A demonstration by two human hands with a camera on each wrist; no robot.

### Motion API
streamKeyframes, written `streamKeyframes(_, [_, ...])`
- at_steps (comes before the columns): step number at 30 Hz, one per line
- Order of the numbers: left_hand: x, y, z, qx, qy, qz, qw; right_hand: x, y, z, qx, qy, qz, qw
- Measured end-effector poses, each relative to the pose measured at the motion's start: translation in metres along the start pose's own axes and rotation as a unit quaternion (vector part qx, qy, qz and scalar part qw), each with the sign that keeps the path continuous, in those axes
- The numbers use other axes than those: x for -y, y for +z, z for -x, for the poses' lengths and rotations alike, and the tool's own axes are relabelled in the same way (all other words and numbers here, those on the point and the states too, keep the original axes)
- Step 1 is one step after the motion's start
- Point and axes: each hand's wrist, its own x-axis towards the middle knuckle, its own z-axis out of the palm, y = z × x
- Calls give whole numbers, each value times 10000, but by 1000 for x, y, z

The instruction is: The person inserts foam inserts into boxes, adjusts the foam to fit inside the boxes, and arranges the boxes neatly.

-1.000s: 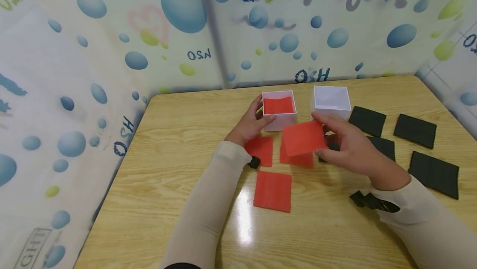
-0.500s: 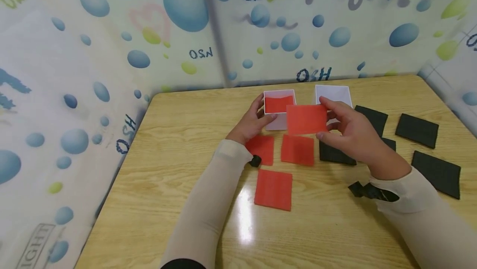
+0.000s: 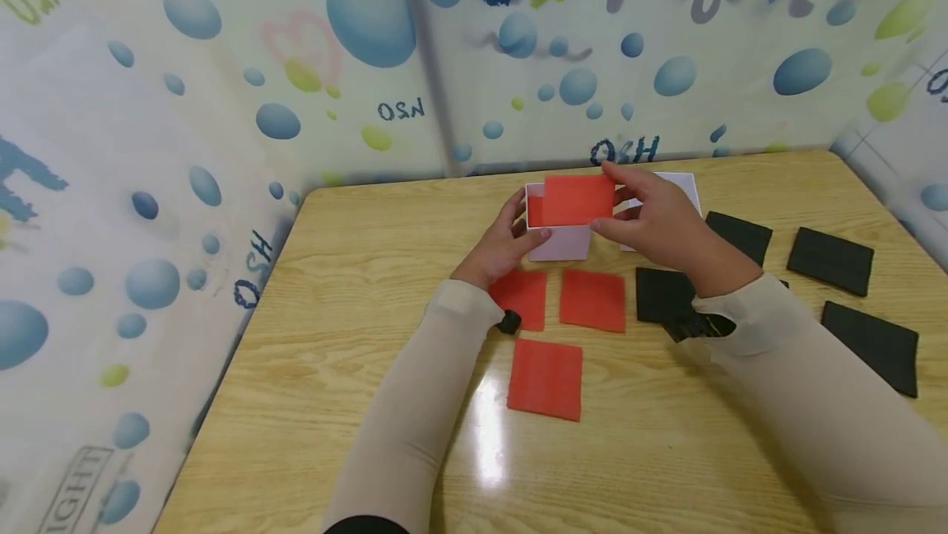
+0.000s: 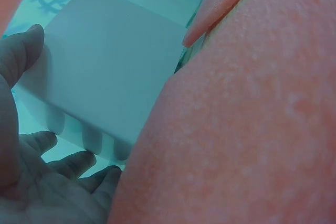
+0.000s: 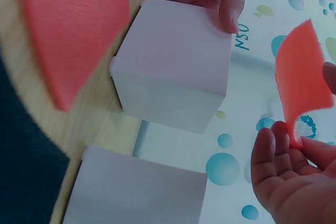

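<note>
My right hand pinches a red felt-like square by its right edge, between thumb and fingers. The square stands upright over the opening of the left white box; in the right wrist view this red square is bent and clear of the box. My left hand grips that box at its left side, thumb on the front wall and fingers along the side, as the left wrist view also shows on the box. More red shows inside the box, partly hidden by the held square.
A second white box stands to the right, partly behind my right hand. Several red squares lie in front of the left box. Several black squares lie on the right of the wooden table, against a patterned wall.
My right hand has lifted the red square up and left, from in front of the boxes to over the left box's opening. My left hand has stayed on the box.
</note>
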Motion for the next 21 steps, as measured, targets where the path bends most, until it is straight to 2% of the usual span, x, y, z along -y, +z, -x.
streamKeyframes(9, [2, -2, -1, 59, -2, -58, 10000, 5, 8, -33, 381, 306, 531, 9974])
streamKeyframes(21, [0, -2, -1, 88, -15, -170, 9998, 6, 11, -50, 643, 362, 902, 9932])
